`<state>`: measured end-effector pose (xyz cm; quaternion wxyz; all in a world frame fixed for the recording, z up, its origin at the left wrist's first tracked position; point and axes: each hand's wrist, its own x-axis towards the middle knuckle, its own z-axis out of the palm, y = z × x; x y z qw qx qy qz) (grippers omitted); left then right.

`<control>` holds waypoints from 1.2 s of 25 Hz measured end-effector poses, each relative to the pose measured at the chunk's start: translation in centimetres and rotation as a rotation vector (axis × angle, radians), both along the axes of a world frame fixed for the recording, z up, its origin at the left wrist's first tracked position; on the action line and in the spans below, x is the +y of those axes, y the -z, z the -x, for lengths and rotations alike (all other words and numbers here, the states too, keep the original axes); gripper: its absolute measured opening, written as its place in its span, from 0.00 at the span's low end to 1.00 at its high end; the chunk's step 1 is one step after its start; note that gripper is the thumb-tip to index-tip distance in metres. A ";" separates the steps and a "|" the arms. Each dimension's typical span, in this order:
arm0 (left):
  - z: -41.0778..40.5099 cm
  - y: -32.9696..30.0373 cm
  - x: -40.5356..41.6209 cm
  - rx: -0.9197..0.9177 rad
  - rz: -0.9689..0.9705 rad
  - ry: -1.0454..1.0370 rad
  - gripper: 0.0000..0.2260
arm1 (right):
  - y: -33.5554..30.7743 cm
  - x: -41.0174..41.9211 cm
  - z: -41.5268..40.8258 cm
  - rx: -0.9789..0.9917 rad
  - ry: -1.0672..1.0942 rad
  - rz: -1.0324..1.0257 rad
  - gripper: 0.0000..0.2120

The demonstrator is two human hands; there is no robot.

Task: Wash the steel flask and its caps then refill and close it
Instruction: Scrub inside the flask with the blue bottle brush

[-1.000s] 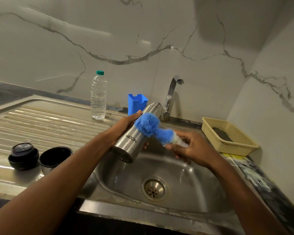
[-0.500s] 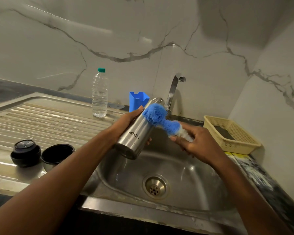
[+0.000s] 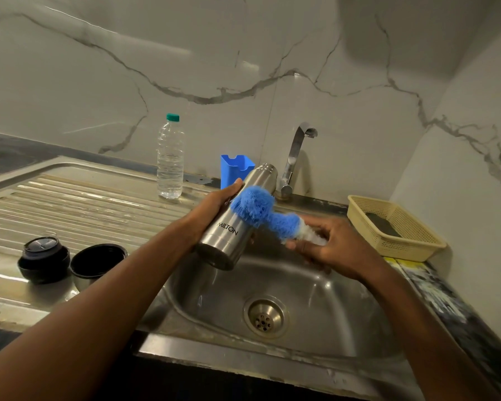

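My left hand grips the steel flask, which is tilted over the sink basin with its open mouth pointing away toward the tap. My right hand holds the blue bottle brush by its white end, and the bristle head presses against the flask's side. Two black caps stand on the draining board at the left: the inner stopper and the cup lid, open side up.
A steel tap rises behind the basin, with no water running. A clear plastic water bottle and a blue holder stand by the wall. A beige basket with a dark sponge sits at the right.
The brush head has slid along the flask's side toward the mouth and back a little. The flask stays tilted in my left hand.
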<state>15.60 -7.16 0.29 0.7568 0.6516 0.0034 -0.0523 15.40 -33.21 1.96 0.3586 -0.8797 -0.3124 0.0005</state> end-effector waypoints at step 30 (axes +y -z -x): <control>-0.2 0.3 -0.4 0.063 0.016 -0.131 0.25 | 0.3 0.2 -0.2 0.082 -0.066 0.055 0.21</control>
